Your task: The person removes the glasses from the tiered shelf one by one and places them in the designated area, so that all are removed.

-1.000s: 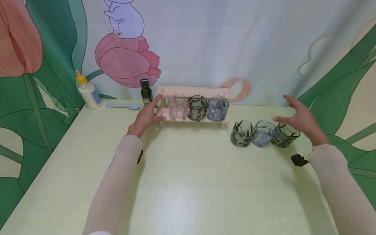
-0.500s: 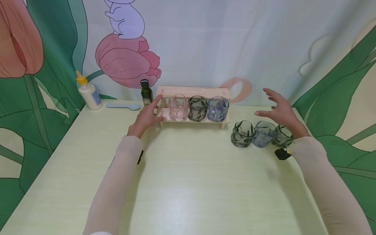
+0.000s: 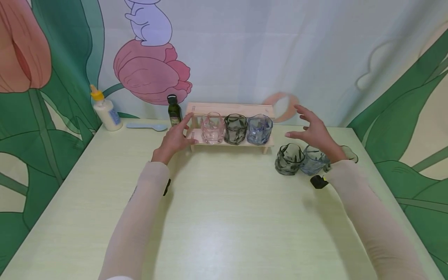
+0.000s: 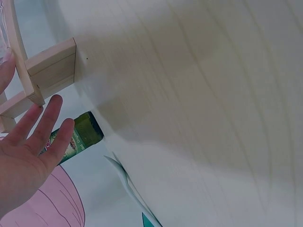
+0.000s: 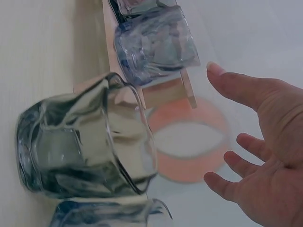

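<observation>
Pale table (image 3: pixel 224 210); wooden rack (image 3: pixel 231 109) runs side to side, upright.

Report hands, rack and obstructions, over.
Left hand touching left end of wooden rack; right hand empty, right of rack. Rack carries pink glass, smoky green glass, blue glass. Tabletop green glass near rack's right end, possibly obstructing.

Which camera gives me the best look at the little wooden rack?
The head view: it shows both levels of the wooden rack, nearly end to end. The left wrist view catches only one end; the right wrist view, the other end, partly behind glasses.
</observation>
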`<action>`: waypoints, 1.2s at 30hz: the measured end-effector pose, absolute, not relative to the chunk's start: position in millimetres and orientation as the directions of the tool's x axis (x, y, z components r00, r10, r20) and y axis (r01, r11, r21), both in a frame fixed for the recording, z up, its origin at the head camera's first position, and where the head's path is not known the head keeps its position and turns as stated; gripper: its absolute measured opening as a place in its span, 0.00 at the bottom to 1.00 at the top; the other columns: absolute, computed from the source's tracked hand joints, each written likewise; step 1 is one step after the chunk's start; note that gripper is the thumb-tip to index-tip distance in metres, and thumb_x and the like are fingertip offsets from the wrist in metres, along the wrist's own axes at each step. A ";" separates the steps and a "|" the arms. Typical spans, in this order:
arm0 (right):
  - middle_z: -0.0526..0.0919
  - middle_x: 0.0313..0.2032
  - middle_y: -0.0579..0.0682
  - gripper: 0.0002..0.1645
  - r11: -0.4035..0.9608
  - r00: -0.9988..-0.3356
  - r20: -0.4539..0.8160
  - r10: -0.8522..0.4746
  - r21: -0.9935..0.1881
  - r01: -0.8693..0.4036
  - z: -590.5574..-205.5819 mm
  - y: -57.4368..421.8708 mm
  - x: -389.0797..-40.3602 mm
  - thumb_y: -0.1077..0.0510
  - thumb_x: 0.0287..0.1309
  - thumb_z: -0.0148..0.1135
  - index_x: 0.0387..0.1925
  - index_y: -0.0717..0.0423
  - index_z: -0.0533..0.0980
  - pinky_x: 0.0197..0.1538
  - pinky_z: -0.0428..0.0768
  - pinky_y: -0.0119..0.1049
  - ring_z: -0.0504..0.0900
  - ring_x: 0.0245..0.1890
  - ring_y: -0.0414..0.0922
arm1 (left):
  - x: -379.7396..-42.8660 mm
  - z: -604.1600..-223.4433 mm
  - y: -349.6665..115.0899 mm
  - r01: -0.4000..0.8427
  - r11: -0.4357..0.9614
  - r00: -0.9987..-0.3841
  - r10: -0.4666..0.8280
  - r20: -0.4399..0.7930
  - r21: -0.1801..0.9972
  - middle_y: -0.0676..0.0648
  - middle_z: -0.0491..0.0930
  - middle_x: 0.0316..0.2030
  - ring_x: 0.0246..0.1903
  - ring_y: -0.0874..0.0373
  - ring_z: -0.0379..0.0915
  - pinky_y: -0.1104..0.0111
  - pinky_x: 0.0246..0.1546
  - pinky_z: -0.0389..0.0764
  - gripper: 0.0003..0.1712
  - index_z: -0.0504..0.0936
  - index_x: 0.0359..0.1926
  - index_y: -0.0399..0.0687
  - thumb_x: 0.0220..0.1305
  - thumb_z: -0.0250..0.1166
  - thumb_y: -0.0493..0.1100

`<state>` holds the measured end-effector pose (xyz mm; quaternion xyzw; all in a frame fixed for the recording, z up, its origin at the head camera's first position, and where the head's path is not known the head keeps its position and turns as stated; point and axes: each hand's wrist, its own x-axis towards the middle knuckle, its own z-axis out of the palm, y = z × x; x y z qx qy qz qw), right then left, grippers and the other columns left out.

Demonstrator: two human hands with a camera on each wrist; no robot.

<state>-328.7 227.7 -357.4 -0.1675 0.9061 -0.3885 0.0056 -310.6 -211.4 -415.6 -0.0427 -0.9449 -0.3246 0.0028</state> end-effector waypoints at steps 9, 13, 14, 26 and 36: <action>0.54 0.77 0.60 0.55 0.605 -0.932 0.132 -0.338 -0.727 -0.323 -366.5 202.9 -331.2 0.61 0.57 0.72 0.79 0.44 0.50 0.70 0.62 0.63 0.54 0.76 0.62 | -310.8 -414.8 -211.5 0.076 0.787 -0.997 0.079 0.022 0.613 0.37 0.71 0.65 0.51 0.40 0.78 0.45 0.52 0.76 0.57 0.45 0.79 0.68 0.60 0.73 0.44; 0.54 0.77 0.61 0.56 0.594 -0.928 0.125 -0.350 -0.737 -0.323 -370.8 192.7 -333.3 0.61 0.57 0.72 0.79 0.45 0.50 0.70 0.62 0.63 0.54 0.76 0.62 | -311.1 -414.7 -211.7 0.069 0.788 -0.997 0.074 0.017 0.612 0.37 0.71 0.65 0.51 0.40 0.78 0.45 0.52 0.76 0.57 0.45 0.79 0.69 0.60 0.73 0.43; 0.54 0.77 0.60 0.56 0.592 -0.928 0.121 -0.352 -0.740 -0.320 -372.2 190.4 -333.7 0.60 0.57 0.72 0.79 0.44 0.50 0.70 0.62 0.63 0.54 0.76 0.62 | -311.2 -414.6 -211.7 0.069 0.788 -0.997 0.074 0.018 0.611 0.37 0.71 0.65 0.51 0.40 0.78 0.45 0.52 0.76 0.57 0.45 0.79 0.68 0.60 0.73 0.43; 0.55 0.72 0.64 0.57 0.593 -0.921 0.136 -0.365 -0.729 -0.342 -383.9 165.1 -336.5 0.61 0.53 0.75 0.78 0.49 0.53 0.64 0.70 0.64 0.62 0.71 0.64 | -312.1 -415.2 -211.3 0.064 0.782 -0.997 0.072 0.012 0.620 0.37 0.71 0.64 0.50 0.40 0.78 0.45 0.53 0.76 0.57 0.46 0.79 0.68 0.60 0.73 0.43; 0.59 0.65 0.70 0.56 0.627 -0.922 0.154 -0.354 -0.693 -0.357 -392.3 155.3 -342.4 0.60 0.52 0.76 0.77 0.51 0.54 0.55 0.77 0.58 0.67 0.64 0.66 | -310.9 -413.7 -210.6 0.058 0.777 -0.998 0.068 0.008 0.627 0.37 0.71 0.65 0.51 0.40 0.77 0.44 0.54 0.75 0.57 0.46 0.79 0.69 0.60 0.73 0.42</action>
